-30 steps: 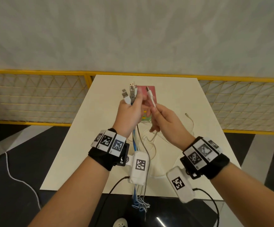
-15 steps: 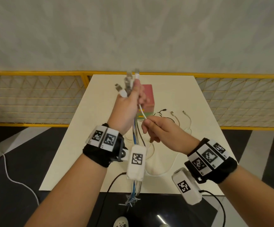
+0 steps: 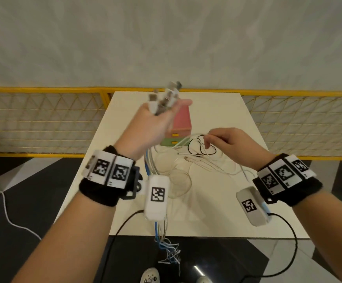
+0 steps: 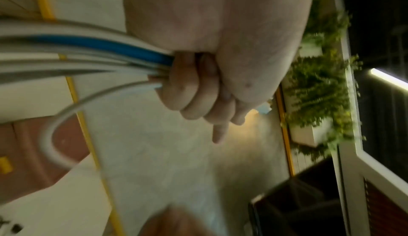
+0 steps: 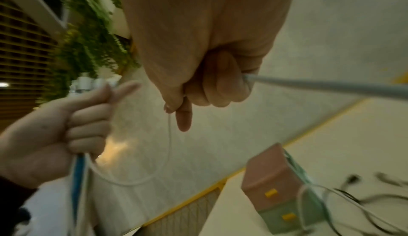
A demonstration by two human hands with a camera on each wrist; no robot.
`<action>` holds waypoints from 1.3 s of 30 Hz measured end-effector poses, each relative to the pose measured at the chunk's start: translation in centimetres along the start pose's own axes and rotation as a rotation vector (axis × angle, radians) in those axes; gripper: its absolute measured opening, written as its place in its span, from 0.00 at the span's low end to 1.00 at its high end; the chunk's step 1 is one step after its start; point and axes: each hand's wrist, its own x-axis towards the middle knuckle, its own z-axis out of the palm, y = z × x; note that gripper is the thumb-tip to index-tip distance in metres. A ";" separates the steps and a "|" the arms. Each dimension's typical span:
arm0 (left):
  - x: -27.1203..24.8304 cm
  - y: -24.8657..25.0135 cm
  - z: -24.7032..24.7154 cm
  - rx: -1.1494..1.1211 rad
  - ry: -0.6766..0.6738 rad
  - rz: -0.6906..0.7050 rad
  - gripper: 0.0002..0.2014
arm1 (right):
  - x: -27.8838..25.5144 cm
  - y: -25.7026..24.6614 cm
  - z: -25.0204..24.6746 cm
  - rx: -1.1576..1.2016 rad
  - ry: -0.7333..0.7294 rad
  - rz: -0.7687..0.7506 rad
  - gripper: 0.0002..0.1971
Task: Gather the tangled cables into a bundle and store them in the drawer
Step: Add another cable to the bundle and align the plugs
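My left hand is raised over the white table and grips a bundle of cables, white, grey and one blue. Their plug ends stick up from the fist, and the tails hang past the table's front edge. In the left wrist view the fingers curl round the bundle. My right hand pinches a thin white cable that loops across to the left hand. The small drawer unit, pink above green, stands behind with its drawers closed.
A black cable and several loose white cables lie tangled on the table in front of the drawer unit. A yellow mesh railing runs behind the table. Dark floor lies below the near edge.
My left hand has lifted the bundle higher and to the left. My right hand has slid right and down, away from the left hand, drawing the thin white cable out between them.
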 end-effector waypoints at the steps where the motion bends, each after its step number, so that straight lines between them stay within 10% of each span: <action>1: -0.3 0.0 1.1 0.093 -0.091 -0.018 0.16 | 0.2 -1.1 -0.2 -0.003 0.023 -0.040 0.15; 6: -1.0 -0.3 3.2 0.227 -0.238 -0.039 0.18 | 0.6 -3.3 -2.0 -0.121 0.034 -0.188 0.12; 13: 0.6 -2.5 -1.9 0.092 0.442 -0.043 0.14 | -1.0 1.5 -4.8 -0.295 0.062 0.017 0.17; 21: -0.4 -1.0 3.2 0.307 -0.032 0.077 0.10 | 1.3 -4.1 -2.9 -0.534 0.100 -0.237 0.12; 28: -0.7 -1.7 -0.6 0.012 0.290 0.076 0.17 | 0.7 -0.9 -4.2 -0.277 0.056 -0.192 0.15; 33: -0.8 -2.6 -1.2 -0.299 0.511 0.012 0.04 | 0.7 -2.1 -4.4 -0.284 0.120 -0.224 0.13; 39: -1.0 -3.0 -2.0 -0.353 0.468 -0.003 0.09 | 0.0 -3.0 -5.3 -0.390 0.204 -0.144 0.11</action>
